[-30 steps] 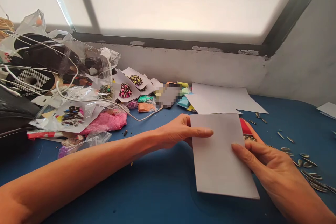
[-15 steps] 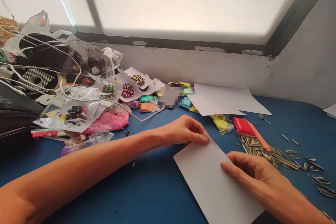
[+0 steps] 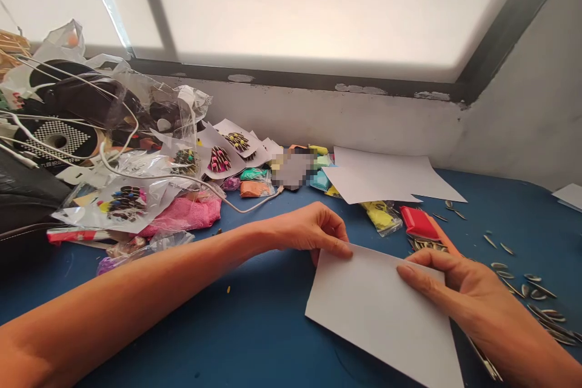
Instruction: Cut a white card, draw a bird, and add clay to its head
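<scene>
A blank white sheet of paper (image 3: 377, 309) is held up above the blue table (image 3: 254, 333), slanting down toward me. My left hand (image 3: 321, 230) pinches its upper left corner, thumb on the near face and fingers behind. At the upper right edge, my right hand (image 3: 450, 285) grips the same sheet between thumb and fingers. Sunflower seeds (image 3: 541, 291) lie scattered to the right of my right hand, some of them hidden behind it. Just beyond that hand are a red packet (image 3: 418, 222) and an orange strip (image 3: 448, 239).
Larger white sheets (image 3: 391, 176) lie near the wall, over a yellow clay packet (image 3: 382, 216). Seed-covered paper pieces (image 3: 220, 160), a pink cloth (image 3: 191, 212), a white cable (image 3: 204, 185) and plastic bags crowd the left. A black bag (image 3: 22, 194) stands at the left edge.
The sheet has turned so that its top edge lies closer to level. My right hand has shifted right and slightly up along it; my left hand stays at the corner.
</scene>
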The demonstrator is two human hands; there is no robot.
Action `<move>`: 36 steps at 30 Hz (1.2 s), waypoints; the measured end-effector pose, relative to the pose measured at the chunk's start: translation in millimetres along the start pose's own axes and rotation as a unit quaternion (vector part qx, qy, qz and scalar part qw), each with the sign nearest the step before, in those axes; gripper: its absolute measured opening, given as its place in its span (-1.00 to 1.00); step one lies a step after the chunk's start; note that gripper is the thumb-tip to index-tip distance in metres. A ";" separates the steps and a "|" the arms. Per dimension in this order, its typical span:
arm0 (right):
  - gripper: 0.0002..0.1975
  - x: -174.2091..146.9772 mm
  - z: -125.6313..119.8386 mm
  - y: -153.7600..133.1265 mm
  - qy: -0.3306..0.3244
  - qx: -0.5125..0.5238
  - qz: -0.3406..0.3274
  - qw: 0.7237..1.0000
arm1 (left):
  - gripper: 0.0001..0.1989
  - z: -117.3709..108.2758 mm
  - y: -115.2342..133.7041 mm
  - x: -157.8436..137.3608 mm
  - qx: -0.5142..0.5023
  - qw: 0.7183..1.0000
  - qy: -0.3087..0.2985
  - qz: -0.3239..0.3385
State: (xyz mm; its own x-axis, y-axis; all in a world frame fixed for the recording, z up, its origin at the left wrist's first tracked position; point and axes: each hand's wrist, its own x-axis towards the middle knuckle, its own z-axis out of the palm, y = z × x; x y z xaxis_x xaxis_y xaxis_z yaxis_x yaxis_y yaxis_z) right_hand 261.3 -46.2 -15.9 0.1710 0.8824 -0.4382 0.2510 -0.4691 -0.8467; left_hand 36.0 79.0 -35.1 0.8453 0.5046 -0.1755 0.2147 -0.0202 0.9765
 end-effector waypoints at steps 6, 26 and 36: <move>-0.68 3.6 -2.0 1.6 0.016 0.033 -0.008 0.999 | -0.73 -7.1 0.2 0.5 -0.001 1.000 -0.013 -0.015; -0.46 2.8 1.6 3.0 -0.007 0.060 -0.100 0.993 | -0.60 6.8 2.0 2.2 -0.094 0.991 0.090 -0.013; -0.60 4.4 6.1 0.3 0.036 0.119 -0.107 0.986 | -0.52 5.3 2.3 4.4 -0.164 0.979 0.118 -0.003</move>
State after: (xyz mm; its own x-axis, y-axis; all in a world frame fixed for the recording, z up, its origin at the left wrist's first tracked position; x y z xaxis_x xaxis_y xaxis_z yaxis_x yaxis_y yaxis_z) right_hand 256.3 -42.3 -19.9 0.2074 0.9519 -0.2257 0.0589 -0.2424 -0.9684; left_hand 42.9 76.5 -34.3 0.7000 0.6899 -0.1845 0.0176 0.2416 0.9702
